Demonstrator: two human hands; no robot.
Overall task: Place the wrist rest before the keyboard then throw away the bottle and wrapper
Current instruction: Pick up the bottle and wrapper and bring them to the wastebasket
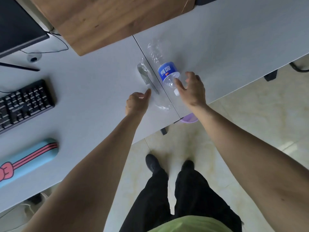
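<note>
A clear plastic bottle with a blue label lies on the white desk, its white cap toward me. My right hand hovers over the cap end, fingers spread, thumb touching the neck. Left of the bottle lies a clear wrapper with a grey spoon inside. My left hand is beside the wrapper's near end, fingers curled, forefinger touching it. The blue wrist rest with a pink bow lies in front of the black keyboard at the left.
A purple bin peeks out under the desk edge below my right wrist. A wooden panel stands at the back, a black monitor at far left with thin cables. Tiled floor and my feet are below.
</note>
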